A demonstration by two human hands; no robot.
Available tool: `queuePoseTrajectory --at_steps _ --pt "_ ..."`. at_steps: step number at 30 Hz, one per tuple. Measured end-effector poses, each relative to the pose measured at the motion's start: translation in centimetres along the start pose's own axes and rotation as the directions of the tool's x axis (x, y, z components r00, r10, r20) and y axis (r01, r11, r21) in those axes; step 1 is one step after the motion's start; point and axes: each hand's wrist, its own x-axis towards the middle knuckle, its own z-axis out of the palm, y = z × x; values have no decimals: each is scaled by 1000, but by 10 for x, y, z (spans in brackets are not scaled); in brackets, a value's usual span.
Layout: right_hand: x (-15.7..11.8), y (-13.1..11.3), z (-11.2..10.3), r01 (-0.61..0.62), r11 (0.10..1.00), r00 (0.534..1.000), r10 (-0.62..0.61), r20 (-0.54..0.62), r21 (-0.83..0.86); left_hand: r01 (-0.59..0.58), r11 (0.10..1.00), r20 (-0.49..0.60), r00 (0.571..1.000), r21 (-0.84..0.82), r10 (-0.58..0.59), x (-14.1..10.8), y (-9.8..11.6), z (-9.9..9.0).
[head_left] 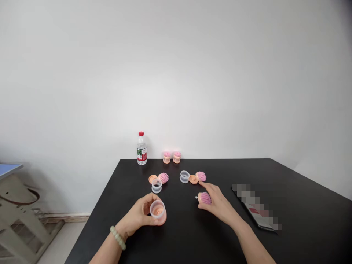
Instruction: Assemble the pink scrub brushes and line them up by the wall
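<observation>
My left hand (141, 212) grips a translucent ring seated on a peach-pink base (162, 220), fingers and thumb wrapped round its side. Its open top faces me and shows a small central knob inside. In my right hand (217, 203) is a brush head (205, 198) with pink bristles, its short stem pointing left. The thumb lies below it and the index finger stretches towards a peach disc (193, 179) and another pink brush head (201, 176); whether that finger touches them I cannot tell. The other right fingers are partly hidden. A clear ring (184, 176) stands left of the disc.
On the black table (187, 234), a second group holds a peach disc (153, 179), a bristled brush head (163, 178) and a clear ring (156, 186). Two assembled brushes (172, 157) and a water bottle (142, 150) stand at the back. A flat dark object (257, 211) lies right.
</observation>
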Motion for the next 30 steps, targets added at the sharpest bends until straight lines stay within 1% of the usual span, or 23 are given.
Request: queuePoseTrajectory --at_steps 2,3,5,7,9,11,13,16,17,18,19,20,21,22,24,26,27,28,29,30 --pt "-4 -19 4 74 995 996 -70 -63 61 -23 1000 -23 999 -3 23 0 -1 1" --pt "-6 -31 8 103 989 993 -96 -61 111 -34 999 -32 999 -7 34 -1 -1 2" --pt "-10 -56 20 111 965 993 -118 16 236 -58 998 -51 997 -13 57 -1 -1 4" --pt "-12 -79 34 124 926 979 -173 111 356 -78 997 -69 995 -6 77 -1 1 8" --pt "-14 -94 49 167 884 956 -254 148 437 -92 996 -82 992 22 93 -1 2 13" --pt "-14 -102 61 214 859 949 -297 111 466 -99 992 -101 989 73 106 -1 3 16" --pt "-15 -103 70 216 847 960 -275 53 485 -99 985 -132 984 139 117 0 2 17" --pt "-16 -98 76 181 833 976 -219 12 523 -88 976 -162 979 200 121 3 -4 19" --pt "-17 -96 76 199 837 975 -224 -14 510 -85 976 -163 980 202 119 5 -7 20" --pt "-19 -94 75 244 846 967 -247 -57 475 -82 977 -159 981 194 114 7 -10 21" --pt "-22 -93 74 308 854 951 -289 -110 419 -78 980 -155 982 181 107 8 -12 23" --pt "-24 -93 72 381 857 925 -345 -161 348 -73 984 -148 984 162 97 10 -14 25" --pt "-28 -94 69 456 849 888 -414 -202 267 -64 988 -141 986 142 84 10 -16 28" --pt "-31 -95 67 531 828 842 -490 -226 181 -52 991 -133 989 121 68 11 -17 32" --pt "-39 -99 60 654 757 737 -634 -235 7 -19 997 -110 994 81 28 11 -17 39" --pt "-46 -100 53 724 675 639 -734 -231 -144 15 999 -99 995 50 -10 9 -17 44" --pt "-50 -99 48 739 644 603 -763 -235 -195 28 999 -108 994 40 -24 8 -16 45" --pt "-52 -96 43 742 634 588 -772 -242 -219 37 999 -124 992 35 -33 8 -16 45" --pt "-54 -90 38 730 649 598 -759 -258 -215 41 999 -144 989 34 -36 7 -15 44" --pt "-54 -82 32 696 693 636 -716 -288 -188 42 998 -165 986 36 -35 7 -14 41"
